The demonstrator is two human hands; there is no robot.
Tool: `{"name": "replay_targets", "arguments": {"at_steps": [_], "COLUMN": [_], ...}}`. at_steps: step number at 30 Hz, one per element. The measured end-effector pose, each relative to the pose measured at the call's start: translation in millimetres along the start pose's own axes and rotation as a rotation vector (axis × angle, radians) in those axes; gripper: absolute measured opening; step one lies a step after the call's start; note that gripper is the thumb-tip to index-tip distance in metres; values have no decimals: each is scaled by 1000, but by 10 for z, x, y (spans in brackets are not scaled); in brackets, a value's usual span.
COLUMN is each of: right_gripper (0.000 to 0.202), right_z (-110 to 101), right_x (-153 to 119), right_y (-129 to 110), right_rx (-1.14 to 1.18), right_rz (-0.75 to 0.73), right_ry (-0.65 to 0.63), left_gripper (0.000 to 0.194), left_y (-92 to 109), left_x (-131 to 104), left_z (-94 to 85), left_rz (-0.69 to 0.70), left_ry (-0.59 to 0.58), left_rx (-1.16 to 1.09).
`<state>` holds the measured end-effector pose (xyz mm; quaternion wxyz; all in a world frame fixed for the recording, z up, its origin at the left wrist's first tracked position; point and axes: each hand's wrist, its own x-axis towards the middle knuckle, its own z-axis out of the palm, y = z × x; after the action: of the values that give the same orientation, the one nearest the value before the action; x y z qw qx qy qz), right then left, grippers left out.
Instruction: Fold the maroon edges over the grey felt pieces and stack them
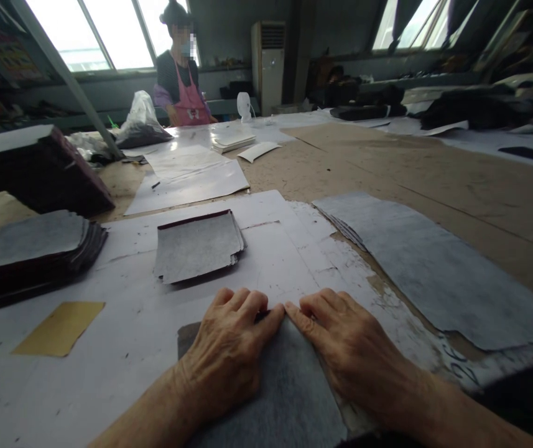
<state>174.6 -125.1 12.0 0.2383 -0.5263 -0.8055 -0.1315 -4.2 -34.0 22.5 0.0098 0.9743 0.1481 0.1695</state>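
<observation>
A grey felt-like fabric piece (289,379) lies at the table's near edge, under both hands. My left hand (233,342) is closed, its fingers curled and its thumb pressed at the piece's far edge. Beside it, my right hand (341,336) is closed too, with thumb and curled fingers on the same edge. The two thumb tips almost meet there. A dark corner of material (186,339) shows beneath my left hand. Just beyond my hands sits a small stack of grey cut pieces (198,249) with a dark red edge.
Larger grey sheets (434,267) lie to the right. At left are a thick stack of grey pieces (33,239), a tall dark block (46,168) and a yellowish card (61,328). Across the table stands a person in a pink apron (191,99), near a small white fan (244,107).
</observation>
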Motion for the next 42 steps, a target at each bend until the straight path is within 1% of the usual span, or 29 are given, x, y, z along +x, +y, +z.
{"name": "replay_targets", "arguments": {"at_steps": [3, 6, 7, 10, 12, 14, 16, 19, 21, 23, 25, 28, 31, 33, 36, 42], "right_gripper": [38, 38, 36, 26, 22, 23, 27, 29, 28, 28, 28, 31, 32, 31, 33, 38], "right_z": [14, 3, -4, -40, -70, -82, -54, 71, 167, 228, 240, 208, 193, 199, 203, 179], "right_x": [-13, -20, -20, 1, 48, 131, 242, 395, 450, 461, 445, 414, 404, 413, 442, 494], "right_y": [-3, 61, 98, 228, 276, 244, 129, -107, -232, -299, -318, -302, -285, -284, -297, -400], "right_rx": [-31, 21, 76, 293, 335, 271, 201, 182, 147, 82, 33, 15, 11, 2, -26, -139], "right_rz": [-3, 12, 46, 218, 279, 230, 104, -51, -85, -115, -163, -218, -215, -218, -239, -285], "right_ry": [-1, 21, 19, -1, 17, 69, 89, 27, -28, -48, -49, -51, -56, -53, -65, -155], "left_gripper": [36, 32, 33, 36, 38, 38, 36, 30, 28, 27, 26, 30, 35, 35, 31, 30], "left_y": [-95, -247, -296, -396, -413, -400, -371, -326, -310, -317, -348, -418, -464, -468, -456, -462], "left_x": [-104, -289, -353, -490, -520, -513, -490, -462, -456, -469, -509, -619, -730, -768, -767, -739], "left_z": [-48, -93, -101, -99, -86, -78, -81, -94, -100, -107, -120, -156, -198, -214, -211, -175], "left_rz": [-3, 20, 27, 21, 15, 23, 44, 73, 81, 83, 78, 60, 48, 50, 44, 36], "left_ry": [84, 130, 143, 184, 200, 198, 191, 185, 175, 154, 142, 163, 162, 169, 182, 175], "left_rx": [24, -51, -97, -213, -235, -222, -191, -127, -91, -77, -89, -134, -155, -146, -134, -140]}}
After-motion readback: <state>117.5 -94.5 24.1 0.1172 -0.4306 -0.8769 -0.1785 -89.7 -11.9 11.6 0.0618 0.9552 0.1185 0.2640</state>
